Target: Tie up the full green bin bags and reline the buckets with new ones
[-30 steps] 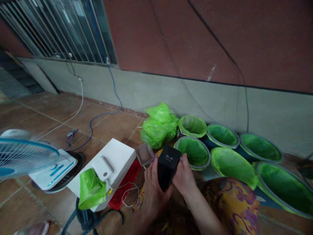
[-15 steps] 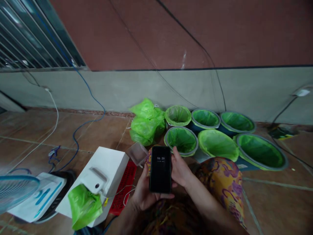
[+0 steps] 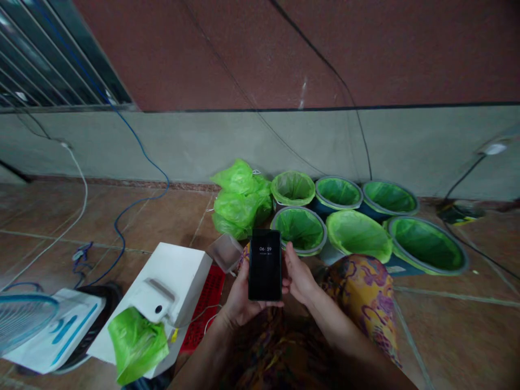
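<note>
A dark smartphone [image 3: 265, 271] stands nearly upright in front of me, its screen dim and showing 06:39. My left hand [image 3: 240, 298] is closed around its left side, with fingers passing under the lower edge. At the phone's right edge, my right hand [image 3: 299, 277] supports it with fingertips partly hidden behind the case, thumb up alongside. Patterned yellow and purple cloth [image 3: 359, 303] covers my knees below the hands.
Several bins with green liners [image 3: 357, 235] stand by the wall, beside tied green bags [image 3: 241, 200]. At left are a white box [image 3: 182, 265] bearing a white device [image 3: 153, 299] and green bag [image 3: 138, 341], a red crate [image 3: 209, 292], a fan [image 3: 26, 319] and a blue cable [image 3: 122, 216].
The phone and both hands sit slightly higher in view. My right hand's fingers show less behind the phone, and its thumb is a little farther from the edge. The view has shifted slightly.
</note>
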### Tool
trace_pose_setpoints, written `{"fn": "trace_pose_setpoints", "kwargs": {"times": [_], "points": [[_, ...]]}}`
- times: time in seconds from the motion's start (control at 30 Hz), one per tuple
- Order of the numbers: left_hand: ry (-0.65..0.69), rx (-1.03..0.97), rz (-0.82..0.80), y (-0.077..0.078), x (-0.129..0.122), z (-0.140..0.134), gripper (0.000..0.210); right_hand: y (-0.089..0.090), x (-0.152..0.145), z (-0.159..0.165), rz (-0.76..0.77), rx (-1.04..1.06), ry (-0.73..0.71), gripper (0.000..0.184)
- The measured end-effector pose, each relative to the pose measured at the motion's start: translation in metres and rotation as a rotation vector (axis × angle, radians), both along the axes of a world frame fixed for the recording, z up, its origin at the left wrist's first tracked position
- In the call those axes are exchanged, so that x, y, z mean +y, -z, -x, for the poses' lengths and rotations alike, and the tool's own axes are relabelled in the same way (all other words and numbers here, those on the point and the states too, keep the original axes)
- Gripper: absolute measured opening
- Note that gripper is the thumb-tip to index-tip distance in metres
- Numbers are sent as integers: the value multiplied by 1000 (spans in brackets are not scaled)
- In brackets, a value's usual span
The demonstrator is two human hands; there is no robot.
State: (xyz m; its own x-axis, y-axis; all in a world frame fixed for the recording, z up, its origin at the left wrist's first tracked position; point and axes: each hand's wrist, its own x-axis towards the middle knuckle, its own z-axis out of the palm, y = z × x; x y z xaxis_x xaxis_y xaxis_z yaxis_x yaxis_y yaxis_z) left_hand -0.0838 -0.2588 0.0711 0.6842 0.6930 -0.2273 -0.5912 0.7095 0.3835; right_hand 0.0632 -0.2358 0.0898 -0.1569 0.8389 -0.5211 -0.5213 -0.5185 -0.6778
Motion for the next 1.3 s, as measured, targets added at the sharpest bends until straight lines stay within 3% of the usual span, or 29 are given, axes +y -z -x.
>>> {"fn": "trace_pose_setpoints", "kwargs": {"times": [0.1, 0.2, 0.53, 0.9, 1.1, 1.3], "points": [[-13, -19, 7, 5, 6, -5, 87, 10, -8, 2, 138, 48, 37, 51], [-13, -39, 35, 9, 8, -9, 88, 20, -10, 1, 181, 94, 102, 45], [19, -68, 66, 19, 13, -15, 89, 23, -5, -5, 205, 86, 182, 37], [37, -37, 71, 18, 13, -17, 92, 25, -5, -8, 205, 91, 160, 33], [41, -6, 69, 18, 12, -18, 91, 28, -4, -12, 168, 129, 76, 40], [44, 12, 65, 19, 12, -17, 93, 27, -5, -12, 129, 99, 98, 39]]}}
